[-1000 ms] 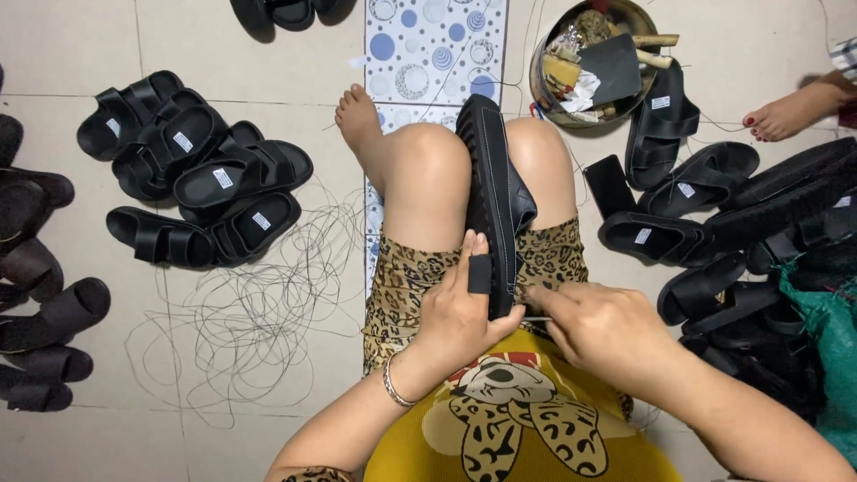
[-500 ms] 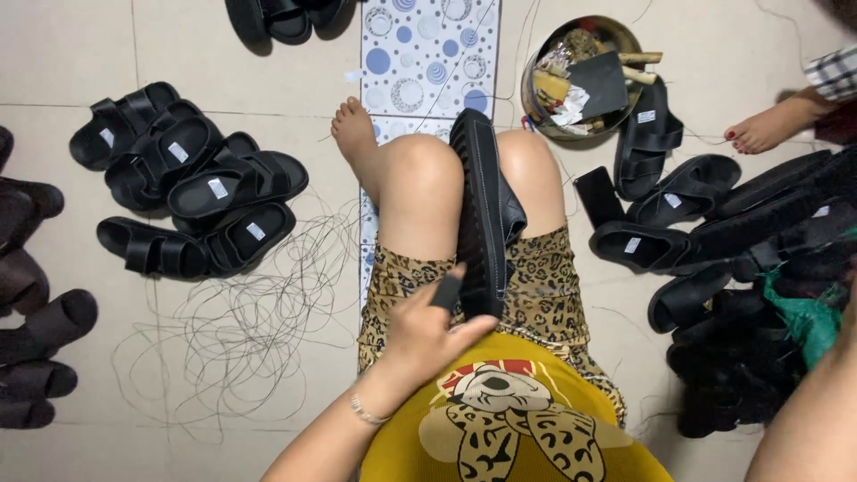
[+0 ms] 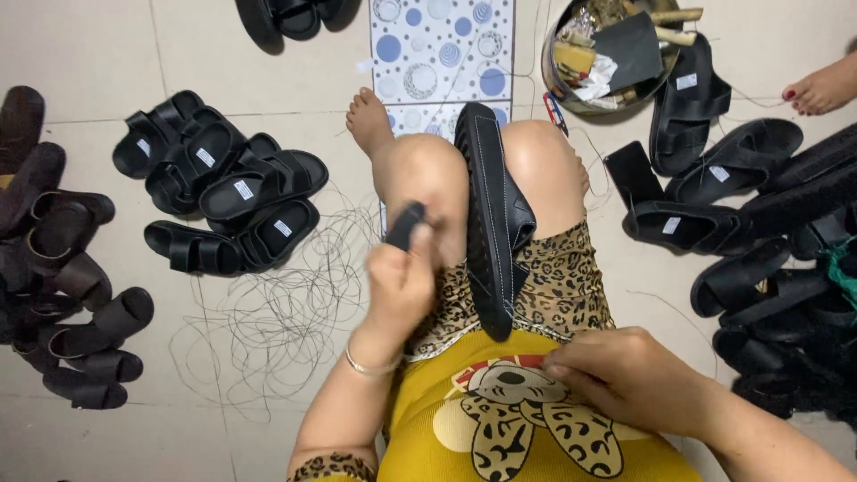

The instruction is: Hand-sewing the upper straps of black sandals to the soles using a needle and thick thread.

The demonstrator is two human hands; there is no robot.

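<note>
A black sandal (image 3: 493, 223) with pale stitching along its sole stands on edge, clamped between my knees. My left hand (image 3: 403, 284) is raised over my left thigh and grips a small black tool (image 3: 404, 225); the hand is blurred. My right hand (image 3: 625, 375) rests against my yellow shirt below the sandal's near end, fingers pinched together; what they pinch is too small to see. A thin bracelet circles my left wrist.
Finished black sandals (image 3: 234, 192) lie in a pile at left, more at far left (image 3: 62, 268) and at right (image 3: 759, 223). Loose thread (image 3: 268, 330) is tangled on the tiled floor. A metal bowl (image 3: 555, 85) of tools sits top right. Another person's foot (image 3: 821, 87) shows at right.
My left hand has lifted off the sandal and moved left with the black tool. My right hand left the view, then returned low against my shirt.
</note>
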